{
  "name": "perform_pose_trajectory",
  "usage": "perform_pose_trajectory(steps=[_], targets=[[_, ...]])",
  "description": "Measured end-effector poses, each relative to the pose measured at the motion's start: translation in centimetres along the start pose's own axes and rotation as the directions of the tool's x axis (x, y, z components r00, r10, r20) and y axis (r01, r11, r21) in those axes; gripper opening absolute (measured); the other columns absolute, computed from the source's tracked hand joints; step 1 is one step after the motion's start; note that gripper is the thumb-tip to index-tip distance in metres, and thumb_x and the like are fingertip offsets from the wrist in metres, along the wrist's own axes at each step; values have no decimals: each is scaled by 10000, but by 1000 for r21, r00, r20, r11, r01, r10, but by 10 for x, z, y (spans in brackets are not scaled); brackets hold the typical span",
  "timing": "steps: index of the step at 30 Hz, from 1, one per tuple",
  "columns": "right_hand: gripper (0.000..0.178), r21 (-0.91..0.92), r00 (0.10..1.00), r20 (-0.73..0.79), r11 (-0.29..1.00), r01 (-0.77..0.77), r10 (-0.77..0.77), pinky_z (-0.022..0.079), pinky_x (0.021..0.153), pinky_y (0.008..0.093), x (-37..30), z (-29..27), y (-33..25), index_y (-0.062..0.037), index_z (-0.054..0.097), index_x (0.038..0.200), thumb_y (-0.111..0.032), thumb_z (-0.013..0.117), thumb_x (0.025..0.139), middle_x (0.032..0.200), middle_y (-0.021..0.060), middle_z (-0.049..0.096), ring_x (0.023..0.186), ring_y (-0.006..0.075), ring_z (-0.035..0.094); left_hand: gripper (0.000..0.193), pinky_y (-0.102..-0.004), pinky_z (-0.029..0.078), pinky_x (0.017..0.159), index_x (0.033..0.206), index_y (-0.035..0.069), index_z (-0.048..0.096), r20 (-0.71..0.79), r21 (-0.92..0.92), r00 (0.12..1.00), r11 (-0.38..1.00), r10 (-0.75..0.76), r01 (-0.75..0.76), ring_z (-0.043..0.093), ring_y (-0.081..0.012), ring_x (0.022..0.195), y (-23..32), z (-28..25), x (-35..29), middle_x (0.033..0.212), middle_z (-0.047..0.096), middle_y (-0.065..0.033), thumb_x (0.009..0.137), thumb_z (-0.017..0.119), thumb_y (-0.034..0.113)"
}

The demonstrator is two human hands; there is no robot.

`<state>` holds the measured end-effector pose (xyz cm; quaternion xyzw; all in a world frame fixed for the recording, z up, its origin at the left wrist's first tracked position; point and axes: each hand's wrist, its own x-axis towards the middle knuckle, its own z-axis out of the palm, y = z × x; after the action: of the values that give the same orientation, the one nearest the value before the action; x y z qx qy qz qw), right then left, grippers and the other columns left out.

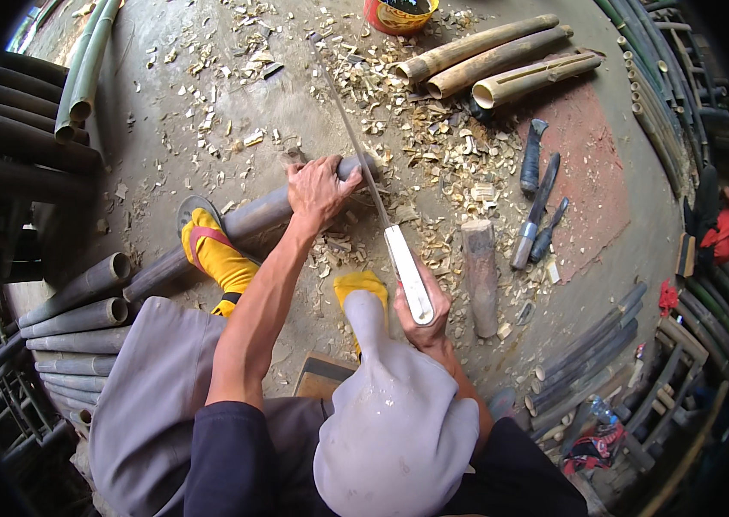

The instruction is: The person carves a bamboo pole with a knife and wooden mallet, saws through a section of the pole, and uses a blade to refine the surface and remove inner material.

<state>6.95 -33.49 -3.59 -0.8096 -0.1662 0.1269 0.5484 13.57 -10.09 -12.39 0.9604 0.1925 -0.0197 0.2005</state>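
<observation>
A dark bamboo pole (pixel 252 215) lies slantwise on the floor in front of me. My left hand (pixel 319 188) grips it close to its far right end. In my right hand (pixel 427 306) is a handsaw by its white handle (pixel 407 271). The long thin saw blade (pixel 350 129) points away from me and crosses the pole's end, just right of my left hand; whether its teeth touch the bamboo I cannot tell. My left foot, in a yellow sock (pixel 220 258) and sandal, rests against the pole.
Right of the saw stand a short wooden billet (pixel 479 276) and several dark-handled tools, including a knife (pixel 536 211). Cut bamboo pieces (pixel 502 52) and a yellow-red bucket (pixel 399 17) lie beyond. Shavings (pixel 450 164) litter the floor. Bamboo stacks (pixel 80 336) flank both sides.
</observation>
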Motion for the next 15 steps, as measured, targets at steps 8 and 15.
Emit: perform_pose_trajectory(steps=[8, 15], targets=[[463, -252, 980, -5, 949, 192, -199, 550, 652, 301, -105, -46, 8, 100, 526, 1170, 7, 585, 720, 1033, 219, 640, 788, 258, 686, 574, -401, 466, 817, 1104, 77, 513, 181, -37, 972, 989, 148, -144, 603, -290, 972, -16, -13, 2, 1020, 621, -123, 671, 697, 406], [555, -95, 998, -11, 993, 68, -69, 514, 570, 304, -16, 1, 15, 32, 502, 1236, -6, 598, 691, 932, 178, 650, 617, 242, 643, 449, -414, 493, 769, 953, 53, 531, 201, 51, 978, 996, 59, -70, 632, -313, 874, -7, -7, 14, 940, 641, -127, 628, 758, 263]])
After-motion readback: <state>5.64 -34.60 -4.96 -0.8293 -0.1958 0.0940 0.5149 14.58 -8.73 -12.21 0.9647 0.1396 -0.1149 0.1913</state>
